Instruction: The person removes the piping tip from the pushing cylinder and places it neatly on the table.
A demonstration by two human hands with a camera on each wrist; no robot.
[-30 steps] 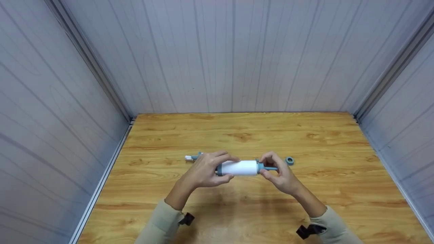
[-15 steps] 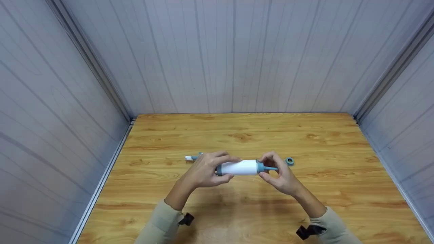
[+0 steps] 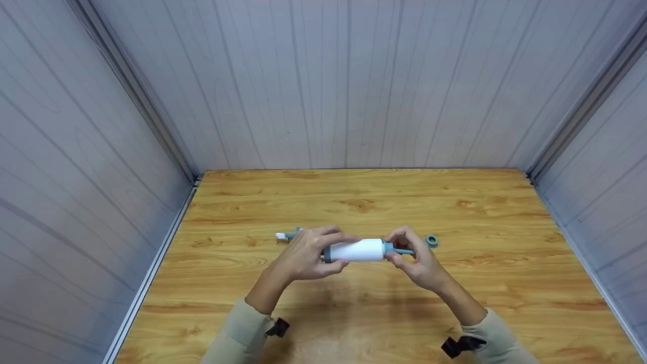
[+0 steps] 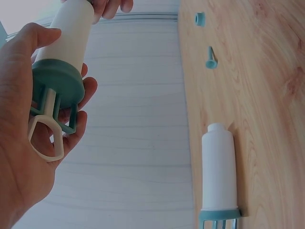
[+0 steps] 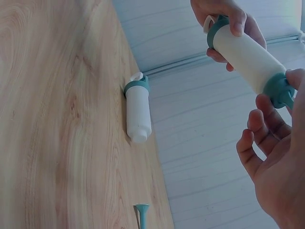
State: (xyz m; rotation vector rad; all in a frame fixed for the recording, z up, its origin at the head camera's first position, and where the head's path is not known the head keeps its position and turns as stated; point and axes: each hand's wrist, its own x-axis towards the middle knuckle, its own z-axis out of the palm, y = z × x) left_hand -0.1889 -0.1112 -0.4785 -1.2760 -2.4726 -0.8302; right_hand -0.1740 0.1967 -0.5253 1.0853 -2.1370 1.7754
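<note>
A piping syringe [image 3: 358,250] with a white barrel is held level above the table between both hands. My left hand [image 3: 309,254] grips the barrel near its teal rear collar [image 4: 59,78], where a white plunger ring [image 4: 59,145] sticks out. At the other end, my right hand [image 3: 418,263] pinches the teal nozzle cap [image 5: 279,89] with thumb and index finger; its thin tip points right. In the right wrist view the remaining right fingers [image 5: 255,121] are bent loosely, apart from the syringe.
A second white and teal syringe [image 5: 138,112] lies on the wooden table [image 3: 354,202], mostly covered by my left hand in the head view. A loose teal nozzle [image 4: 211,59] and a small teal ring [image 3: 431,240] lie to its right. Pale panels [image 3: 328,86] wall the table.
My right thumb and fingertips shift slightly on the nozzle cap, down and then up. The left hand and the syringe's barrel stay nearly still.
</note>
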